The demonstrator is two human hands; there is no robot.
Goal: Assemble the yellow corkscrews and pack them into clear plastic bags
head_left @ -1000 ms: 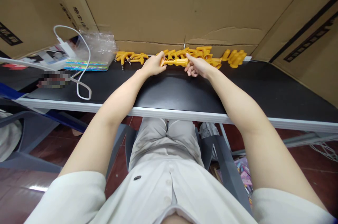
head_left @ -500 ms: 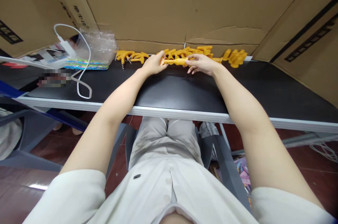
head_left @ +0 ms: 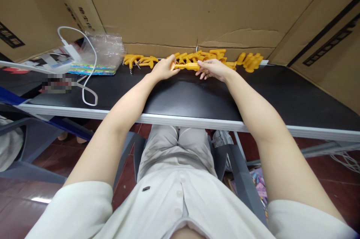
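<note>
While left hand (head_left: 164, 69) stays clamped on yellow piece (head_left: 187, 66), right hand (head_left: 215, 69) pinches its end.

Cardboard walls (head_left: 168, 2), black table (head_left: 281, 96), red floor (head_left: 56, 156)

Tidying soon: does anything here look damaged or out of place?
The cardboard behind the yellow parts has a ragged crease, like a tear. A white cable loops loosely across the table. Nothing else stands out.

The orange plastic tube (head_left: 186, 66) is short and lies level and crosswise, close to the middle of the table's (head_left: 197, 96) far edge. The left hand (head_left: 163, 69) pinches one end and the right hand (head_left: 215, 69) the other.
</note>
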